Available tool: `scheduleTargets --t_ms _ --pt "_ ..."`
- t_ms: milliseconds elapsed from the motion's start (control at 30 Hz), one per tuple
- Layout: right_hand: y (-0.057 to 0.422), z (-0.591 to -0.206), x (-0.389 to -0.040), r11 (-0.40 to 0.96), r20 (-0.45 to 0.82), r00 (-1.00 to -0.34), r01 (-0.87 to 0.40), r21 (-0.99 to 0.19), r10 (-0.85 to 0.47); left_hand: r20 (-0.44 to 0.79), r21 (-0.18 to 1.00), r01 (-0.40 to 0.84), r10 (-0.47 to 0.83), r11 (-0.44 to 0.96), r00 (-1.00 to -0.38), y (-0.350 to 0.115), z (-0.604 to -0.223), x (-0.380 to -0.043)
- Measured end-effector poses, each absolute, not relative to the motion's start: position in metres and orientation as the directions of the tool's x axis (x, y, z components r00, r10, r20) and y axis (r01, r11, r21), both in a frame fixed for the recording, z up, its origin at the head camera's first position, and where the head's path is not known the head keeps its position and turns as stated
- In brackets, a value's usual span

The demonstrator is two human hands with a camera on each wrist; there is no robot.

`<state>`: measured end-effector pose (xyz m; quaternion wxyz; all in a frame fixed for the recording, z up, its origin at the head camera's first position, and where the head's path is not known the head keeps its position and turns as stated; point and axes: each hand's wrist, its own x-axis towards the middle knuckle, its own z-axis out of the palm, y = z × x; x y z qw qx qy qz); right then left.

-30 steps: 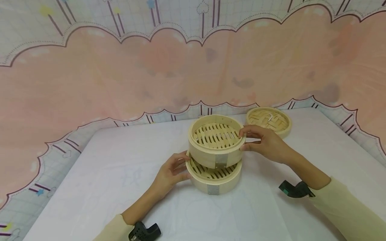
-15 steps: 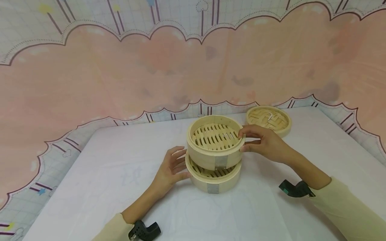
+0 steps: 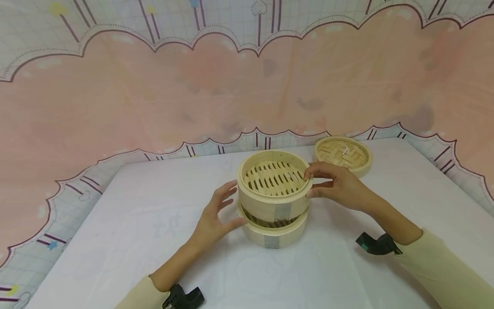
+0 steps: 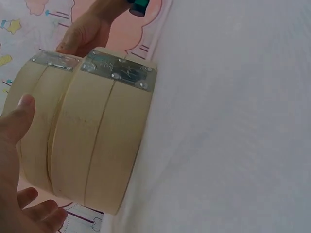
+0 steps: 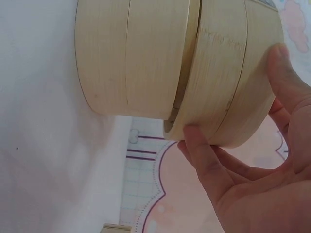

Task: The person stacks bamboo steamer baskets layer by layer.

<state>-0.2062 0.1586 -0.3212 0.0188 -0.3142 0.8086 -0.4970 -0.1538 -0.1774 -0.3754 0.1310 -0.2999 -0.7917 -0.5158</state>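
A round bamboo steamer basket [image 3: 258, 206] with a slatted bottom sits over a second steamer basket [image 3: 289, 237] on the white table. In the head view the upper one is set slightly back, so a crescent of the lower one's slats shows in front. My right hand [image 3: 341, 186] pinches the right side of the upper basket, fingers over the rim and thumb on the wall; a narrow gap between the baskets shows in the right wrist view. On the left, my left hand [image 3: 210, 221] is spread beside both baskets, its thumb near the lower rim.
A woven bamboo lid [image 3: 343, 153] with a small white loop lies at the table's back right, behind my right hand. A patterned pink and white cloth [image 3: 173, 94] hangs behind the white table [image 3: 154, 206].
The upper basket has shifted slightly left and toward me, over the lower one. My left hand has loosened from the lower basket's rim, its fingers rising and spreading.
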Motion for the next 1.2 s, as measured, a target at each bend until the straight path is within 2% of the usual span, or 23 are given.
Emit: scheduleTargets --t_ms 200,333,533,700,1200 --pt "0.159 -0.320 -0.206 0.313 0.268 -0.801 -0.483 -0.818 -0.535 0.532 0.697 0.618 0.317 0.362 -0.785 -0.168 -0.348 -0.145" --pt "0.158 -0.318 -0.206 0.311 0.275 -0.792 -0.496 -0.811 -0.545 0.513 0.733 0.588 0.289 0.342 -0.808 -0.166 -0.342 -0.148" --pt "0.157 -0.316 -0.205 0.301 0.285 -0.787 -0.502 -0.811 -0.547 0.440 0.821 0.506 0.269 0.267 -0.857 -0.171 -0.354 -0.158" --pt "0.156 -0.315 -0.206 0.268 0.293 -0.782 -0.498 -0.825 -0.551 0.412 0.853 0.472 0.267 0.223 -0.871 -0.170 -0.353 -0.158" --pt "0.158 -0.316 -0.204 0.279 0.286 -0.770 -0.509 -0.814 -0.570 0.495 0.819 0.547 0.269 0.172 -0.826 -0.171 -0.359 -0.157"
